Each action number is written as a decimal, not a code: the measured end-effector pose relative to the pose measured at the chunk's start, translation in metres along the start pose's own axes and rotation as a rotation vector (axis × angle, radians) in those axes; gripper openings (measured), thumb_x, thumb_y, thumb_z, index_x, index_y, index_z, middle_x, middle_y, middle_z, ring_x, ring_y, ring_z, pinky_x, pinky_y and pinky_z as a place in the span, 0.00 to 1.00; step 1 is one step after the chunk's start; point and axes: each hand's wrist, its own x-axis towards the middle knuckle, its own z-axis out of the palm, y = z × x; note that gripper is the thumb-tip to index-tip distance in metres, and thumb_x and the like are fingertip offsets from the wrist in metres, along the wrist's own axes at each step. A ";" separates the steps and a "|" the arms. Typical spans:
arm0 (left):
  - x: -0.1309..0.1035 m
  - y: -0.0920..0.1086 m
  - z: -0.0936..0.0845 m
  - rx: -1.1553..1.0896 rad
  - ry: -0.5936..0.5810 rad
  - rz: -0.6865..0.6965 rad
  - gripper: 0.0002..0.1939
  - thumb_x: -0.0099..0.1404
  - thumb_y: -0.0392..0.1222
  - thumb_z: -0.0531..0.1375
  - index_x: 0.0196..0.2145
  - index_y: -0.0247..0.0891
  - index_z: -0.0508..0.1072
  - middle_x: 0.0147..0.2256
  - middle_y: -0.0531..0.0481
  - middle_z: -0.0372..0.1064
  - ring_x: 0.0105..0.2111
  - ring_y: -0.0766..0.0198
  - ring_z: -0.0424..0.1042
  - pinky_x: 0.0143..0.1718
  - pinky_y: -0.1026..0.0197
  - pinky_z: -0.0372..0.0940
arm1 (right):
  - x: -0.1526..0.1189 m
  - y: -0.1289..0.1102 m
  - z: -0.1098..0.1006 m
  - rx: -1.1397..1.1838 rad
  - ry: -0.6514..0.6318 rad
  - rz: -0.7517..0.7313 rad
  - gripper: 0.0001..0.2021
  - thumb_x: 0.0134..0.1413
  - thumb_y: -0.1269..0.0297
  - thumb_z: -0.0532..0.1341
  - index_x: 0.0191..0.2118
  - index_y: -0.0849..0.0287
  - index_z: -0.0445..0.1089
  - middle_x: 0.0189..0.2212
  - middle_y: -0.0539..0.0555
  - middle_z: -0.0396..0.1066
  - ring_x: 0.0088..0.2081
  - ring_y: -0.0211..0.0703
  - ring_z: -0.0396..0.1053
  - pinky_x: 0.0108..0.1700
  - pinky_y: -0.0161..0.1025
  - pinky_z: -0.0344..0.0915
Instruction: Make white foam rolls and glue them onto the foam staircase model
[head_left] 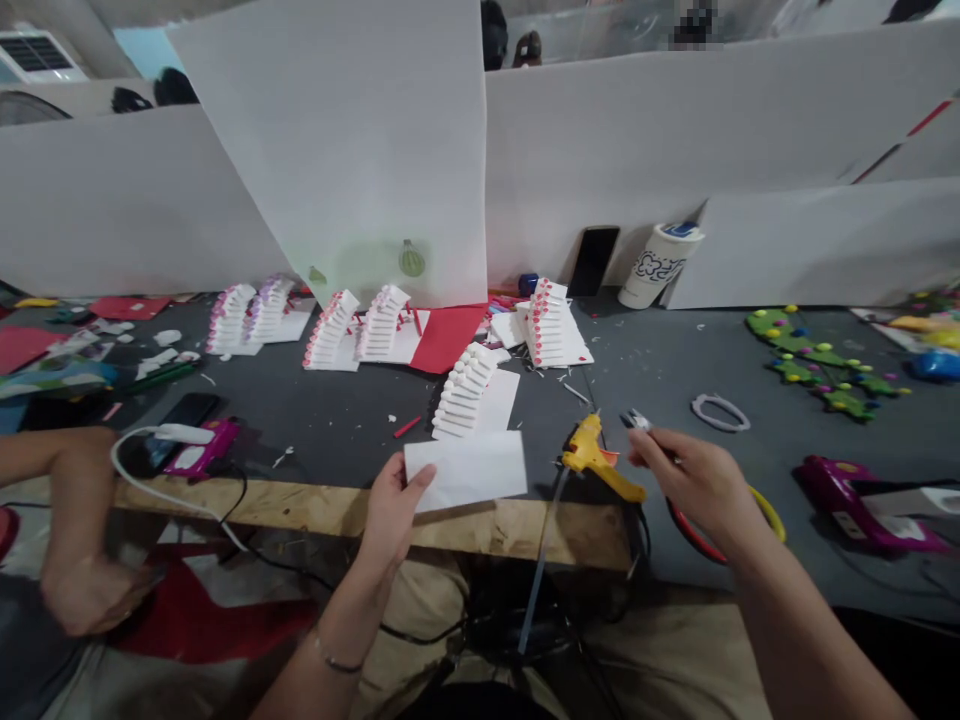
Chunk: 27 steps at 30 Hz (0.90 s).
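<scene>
My left hand [396, 502] pinches the left edge of a blank white card [469, 470] over the table's front edge. My right hand [697, 480] is closed around a pair of pliers, whose metal jaws [636, 419] stick out to the left. Below that hand is a curved red and yellow shape [771, 515]; whether it belongs to the pliers I cannot tell. Between my hands lies a yellow glue gun [592, 455] with a long glue stick trailing down. Just behind the card stands a fan of white sticks [461, 392] on a white base.
More stick fans with pink [330, 330] and purple [270, 310] tips line the back. A phone [595, 260] and a cup [660, 265] lean by the white partition. Magenta power strips [862, 505] sit at both sides. A co-worker's arm [82, 530] is at left.
</scene>
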 end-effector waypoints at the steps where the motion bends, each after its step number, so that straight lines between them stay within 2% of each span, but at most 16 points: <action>1: -0.005 -0.003 -0.007 0.002 0.040 0.005 0.27 0.44 0.50 0.71 0.40 0.35 0.72 0.38 0.46 0.76 0.37 0.59 0.74 0.41 0.59 0.68 | -0.014 0.007 0.000 -0.016 0.013 -0.004 0.22 0.58 0.47 0.51 0.22 0.54 0.70 0.18 0.52 0.70 0.21 0.40 0.65 0.25 0.36 0.58; 4: -0.018 -0.013 -0.025 0.071 0.101 -0.013 0.30 0.44 0.49 0.71 0.43 0.36 0.69 0.40 0.46 0.75 0.39 0.58 0.74 0.41 0.59 0.68 | -0.058 0.019 0.011 0.012 -0.001 -0.062 0.19 0.59 0.49 0.51 0.34 0.53 0.75 0.31 0.55 0.77 0.31 0.45 0.73 0.32 0.37 0.65; 5: -0.021 -0.015 -0.030 0.099 0.100 -0.025 0.31 0.44 0.48 0.71 0.45 0.37 0.68 0.39 0.46 0.75 0.39 0.58 0.74 0.40 0.59 0.68 | -0.070 0.021 0.015 0.002 -0.027 -0.044 0.18 0.59 0.48 0.51 0.35 0.51 0.75 0.32 0.54 0.77 0.31 0.44 0.73 0.32 0.37 0.66; 8: -0.024 -0.017 -0.040 0.192 0.073 -0.022 0.34 0.45 0.48 0.70 0.49 0.38 0.68 0.38 0.47 0.74 0.37 0.58 0.74 0.38 0.60 0.68 | -0.085 0.023 0.024 -0.194 -0.014 0.085 0.22 0.60 0.45 0.49 0.26 0.52 0.72 0.21 0.51 0.73 0.22 0.42 0.69 0.24 0.36 0.59; 9: -0.024 -0.017 -0.042 0.228 0.060 -0.012 0.32 0.45 0.48 0.70 0.47 0.38 0.69 0.38 0.47 0.74 0.37 0.58 0.73 0.38 0.61 0.67 | -0.083 0.023 0.027 -0.283 0.019 0.106 0.24 0.61 0.45 0.48 0.23 0.53 0.69 0.19 0.52 0.71 0.20 0.42 0.66 0.22 0.37 0.56; 11: -0.025 -0.015 -0.046 0.290 0.030 -0.014 0.25 0.45 0.48 0.70 0.40 0.37 0.72 0.35 0.47 0.74 0.34 0.58 0.73 0.34 0.62 0.66 | -0.073 0.021 0.032 -0.414 0.084 0.058 0.26 0.63 0.48 0.46 0.20 0.55 0.65 0.19 0.54 0.69 0.23 0.43 0.66 0.24 0.38 0.55; 12: -0.027 -0.014 -0.047 0.300 0.017 -0.034 0.22 0.46 0.49 0.70 0.37 0.37 0.73 0.33 0.48 0.74 0.32 0.59 0.72 0.31 0.63 0.65 | -0.066 0.020 0.035 -0.443 0.109 -0.002 0.25 0.64 0.50 0.46 0.22 0.55 0.66 0.23 0.56 0.70 0.27 0.45 0.68 0.27 0.38 0.57; 15: -0.037 -0.012 -0.048 0.196 -0.007 -0.150 0.19 0.46 0.50 0.69 0.31 0.36 0.72 0.25 0.52 0.71 0.23 0.65 0.68 0.24 0.66 0.61 | -0.047 0.020 0.048 -0.502 0.152 -0.150 0.18 0.62 0.51 0.51 0.41 0.60 0.69 0.34 0.62 0.71 0.37 0.52 0.68 0.36 0.42 0.61; 17: -0.046 -0.010 -0.048 0.048 -0.002 -0.244 0.19 0.45 0.48 0.71 0.31 0.36 0.71 0.24 0.54 0.71 0.22 0.66 0.68 0.24 0.67 0.62 | -0.039 0.022 0.055 -0.557 0.142 -0.188 0.18 0.61 0.53 0.54 0.48 0.62 0.66 0.37 0.63 0.70 0.39 0.55 0.67 0.40 0.45 0.61; 21: -0.063 -0.005 -0.045 -0.224 0.021 -0.432 0.18 0.45 0.38 0.71 0.35 0.36 0.73 0.29 0.51 0.75 0.26 0.63 0.73 0.28 0.64 0.68 | -0.033 0.030 0.058 -0.548 0.131 -0.245 0.14 0.64 0.63 0.50 0.51 0.60 0.65 0.37 0.61 0.69 0.38 0.54 0.65 0.41 0.46 0.61; 24: -0.071 0.003 -0.032 -0.352 0.072 -0.550 0.17 0.52 0.33 0.67 0.41 0.40 0.73 0.34 0.50 0.77 0.30 0.61 0.76 0.29 0.64 0.70 | -0.025 0.037 0.053 -0.480 0.208 -0.247 0.15 0.64 0.64 0.47 0.52 0.60 0.64 0.39 0.62 0.68 0.38 0.54 0.64 0.43 0.47 0.60; 27: -0.074 0.007 -0.012 -0.497 0.123 -0.619 0.10 0.60 0.31 0.61 0.40 0.40 0.74 0.35 0.51 0.77 0.31 0.64 0.77 0.31 0.66 0.73 | -0.005 0.046 0.050 -0.484 0.267 -0.203 0.17 0.65 0.64 0.46 0.52 0.62 0.64 0.38 0.63 0.68 0.38 0.55 0.63 0.42 0.48 0.59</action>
